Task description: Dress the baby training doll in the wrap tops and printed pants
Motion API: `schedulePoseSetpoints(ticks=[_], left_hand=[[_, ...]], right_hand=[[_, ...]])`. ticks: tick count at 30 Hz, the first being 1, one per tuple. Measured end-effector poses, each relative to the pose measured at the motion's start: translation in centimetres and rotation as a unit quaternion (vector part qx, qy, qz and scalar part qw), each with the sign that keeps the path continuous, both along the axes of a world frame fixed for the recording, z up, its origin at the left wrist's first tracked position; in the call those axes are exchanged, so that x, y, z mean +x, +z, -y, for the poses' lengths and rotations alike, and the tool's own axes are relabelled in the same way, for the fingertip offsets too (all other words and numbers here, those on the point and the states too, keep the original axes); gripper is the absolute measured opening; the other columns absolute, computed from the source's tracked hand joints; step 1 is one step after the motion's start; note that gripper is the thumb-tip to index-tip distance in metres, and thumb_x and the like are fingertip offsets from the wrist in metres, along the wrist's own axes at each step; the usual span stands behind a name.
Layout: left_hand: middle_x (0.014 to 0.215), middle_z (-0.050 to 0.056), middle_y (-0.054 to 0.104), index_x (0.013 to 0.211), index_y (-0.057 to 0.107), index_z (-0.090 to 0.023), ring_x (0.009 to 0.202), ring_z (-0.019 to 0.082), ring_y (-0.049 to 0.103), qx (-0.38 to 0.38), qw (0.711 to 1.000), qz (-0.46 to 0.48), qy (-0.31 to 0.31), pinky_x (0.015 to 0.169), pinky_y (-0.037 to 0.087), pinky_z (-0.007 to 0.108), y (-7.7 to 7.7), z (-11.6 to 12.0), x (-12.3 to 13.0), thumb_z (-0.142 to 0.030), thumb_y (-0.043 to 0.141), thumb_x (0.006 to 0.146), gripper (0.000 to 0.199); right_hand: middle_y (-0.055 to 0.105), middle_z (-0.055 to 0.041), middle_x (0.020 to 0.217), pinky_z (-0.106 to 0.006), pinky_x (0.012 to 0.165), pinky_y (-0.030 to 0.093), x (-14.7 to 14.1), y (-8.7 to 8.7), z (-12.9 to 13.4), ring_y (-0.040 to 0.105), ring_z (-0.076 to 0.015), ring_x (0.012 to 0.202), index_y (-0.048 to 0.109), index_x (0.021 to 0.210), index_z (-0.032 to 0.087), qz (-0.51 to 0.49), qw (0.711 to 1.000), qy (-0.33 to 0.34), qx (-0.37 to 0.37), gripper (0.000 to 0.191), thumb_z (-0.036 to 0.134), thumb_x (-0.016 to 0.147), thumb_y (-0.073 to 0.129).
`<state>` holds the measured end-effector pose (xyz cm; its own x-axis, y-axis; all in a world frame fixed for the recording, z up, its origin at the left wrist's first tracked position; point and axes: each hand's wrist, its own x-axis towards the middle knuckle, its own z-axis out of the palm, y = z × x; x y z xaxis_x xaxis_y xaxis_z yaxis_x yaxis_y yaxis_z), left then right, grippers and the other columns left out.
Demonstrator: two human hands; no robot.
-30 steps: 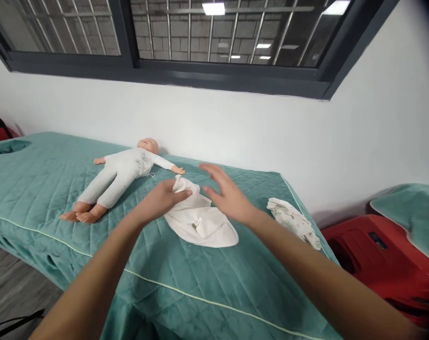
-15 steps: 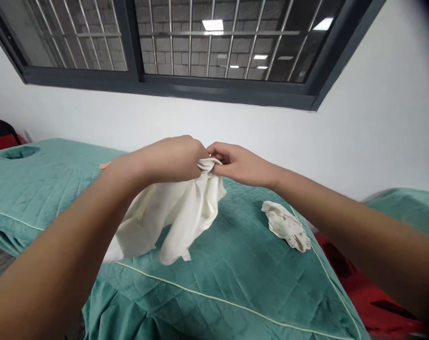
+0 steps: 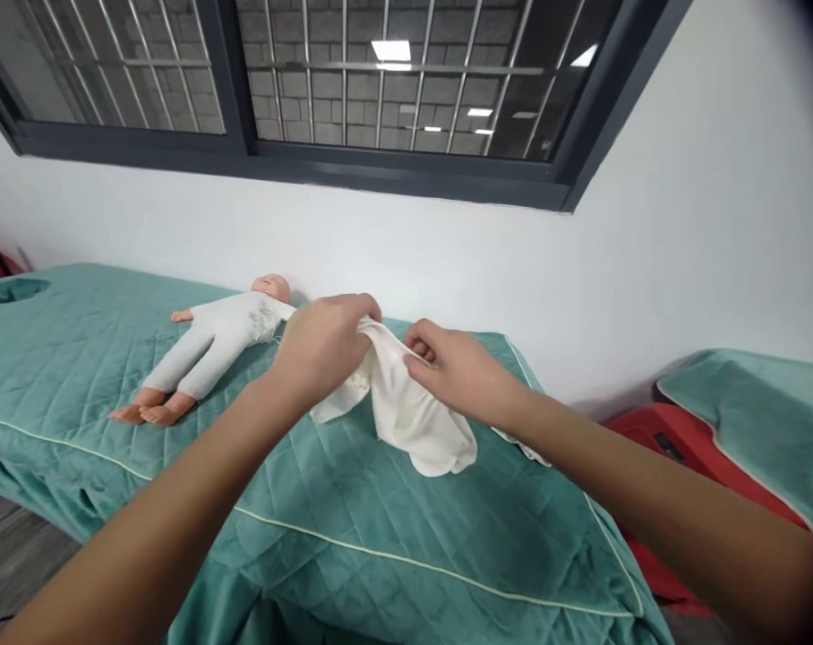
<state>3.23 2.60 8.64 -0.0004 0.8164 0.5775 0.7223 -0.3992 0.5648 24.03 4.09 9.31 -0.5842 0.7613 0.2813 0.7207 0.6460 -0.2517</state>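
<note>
Both of my hands are closed on a cream-white baby garment [image 3: 416, 421] held just above the bed. My left hand [image 3: 329, 339] grips its upper edge, fingers curled over the fabric. To the right, my right hand [image 3: 457, 365] pinches the same edge between thumb and fingers. The cloth between them is stretched slightly, and the rest hangs in folds, so its exact kind is unclear. A baby doll [image 3: 225, 327] with a white cloth body lies on its back left of my hands; its one arm is partly behind my left hand.
A green quilted cover [image 3: 393, 515] with pale piping spreads over the bed. Behind my right forearm, a small patterned white cloth [image 3: 528, 451] is mostly hidden. A red object [image 3: 654, 430] stands beyond the right edge. The wall and barred window [image 3: 393, 90] border the far side.
My hands have lowered and moved apart, drawing the garment's edge out between them. The garment has shifted right, and the doll, mostly hidden before, now shows.
</note>
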Motion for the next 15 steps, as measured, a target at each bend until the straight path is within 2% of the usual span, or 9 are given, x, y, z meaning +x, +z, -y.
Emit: schedulePoseSetpoints(ticks=[3, 6, 8, 11, 15], left_hand=[[0.084, 0.004, 0.064, 0.086, 0.067, -0.023, 0.102, 0.034, 0.059, 0.002, 1.000, -0.009, -0.003, 0.095, 0.042, 0.043, -0.1, 0.1, 0.7, -0.004, 0.062, 0.068, 0.027], [0.091, 0.007, 0.064, 0.087, 0.066, -0.021, 0.110, 0.036, 0.057, 0.004, 0.998, -0.043, 0.054, 0.092, 0.044, 0.041, -1.2, 0.2, -0.8, -0.006, 0.061, 0.071, 0.023], [0.095, 0.008, 0.064, 0.090, 0.065, -0.021, 0.111, 0.036, 0.057, 0.004, 0.992, -0.076, 0.100, 0.090, 0.045, 0.040, -2.1, 0.4, -2.2, -0.006, 0.059, 0.073, 0.023], [0.106, 0.008, 0.064, 0.097, 0.065, -0.023, 0.109, 0.032, 0.057, 0.015, 0.982, -0.104, 0.159, 0.088, 0.045, 0.037, -3.3, 0.8, -3.7, -0.009, 0.057, 0.078, 0.025], [0.105, 0.007, 0.066, 0.098, 0.066, -0.024, 0.103, 0.030, 0.059, 0.020, 0.980, -0.060, 0.189, 0.088, 0.045, 0.036, -4.5, 1.2, -4.8, -0.018, 0.056, 0.083, 0.019]], right_hand=[[0.067, -0.0013, 0.082, -0.026, 0.057, 0.029, -0.3, -0.1, -0.6, 0.056, -0.0164, 0.067, 0.055, 0.109, 0.023, 0.034, 0.998, -0.025, 0.055, 0.022, 0.028, 0.096, 0.038], [0.068, -0.0053, 0.091, -0.027, 0.060, 0.033, 1.4, 0.1, -1.7, 0.060, -0.0185, 0.073, 0.058, 0.112, 0.021, 0.080, 0.986, -0.070, 0.125, 0.028, 0.021, 0.095, 0.037], [0.068, -0.0075, 0.098, -0.028, 0.064, 0.038, 3.1, -0.1, -2.4, 0.062, -0.0204, 0.080, 0.061, 0.113, 0.020, 0.102, 0.981, -0.085, 0.140, 0.031, 0.020, 0.095, 0.035], [0.068, -0.0082, 0.107, -0.032, 0.073, 0.045, 5.3, -0.9, -2.7, 0.064, -0.0232, 0.091, 0.063, 0.118, 0.020, 0.099, 0.985, -0.086, 0.116, 0.037, 0.020, 0.094, 0.035], [0.069, -0.0037, 0.113, -0.036, 0.088, 0.048, 7.3, -1.9, -2.3, 0.064, -0.0231, 0.102, 0.067, 0.114, 0.024, -0.037, 0.995, -0.080, 0.045, 0.038, 0.018, 0.090, 0.037]])
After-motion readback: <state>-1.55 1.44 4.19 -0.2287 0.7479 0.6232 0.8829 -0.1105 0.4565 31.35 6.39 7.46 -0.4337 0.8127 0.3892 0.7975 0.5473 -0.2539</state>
